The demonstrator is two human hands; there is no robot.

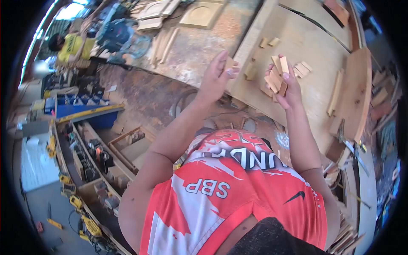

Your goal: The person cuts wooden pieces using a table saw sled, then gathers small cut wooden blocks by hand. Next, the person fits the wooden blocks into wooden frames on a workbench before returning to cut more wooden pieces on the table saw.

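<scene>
My left hand is raised over the near edge of the workbench, thumb and fingers pinching a small pale wooden block. Most of that block is hidden by the fingers. My right hand is closed round several short wooden blocks, which fan out from the palm at different angles. Behind the right hand, a few more small blocks lie on the plywood surface. Other small pieces lie to the left, near a long wooden board.
Thin wooden strips and flat panels lie on the far bench. A wooden rail borders the right side. Tool compartments and yellow power tools are at lower left. A person in a yellow shirt is at upper left.
</scene>
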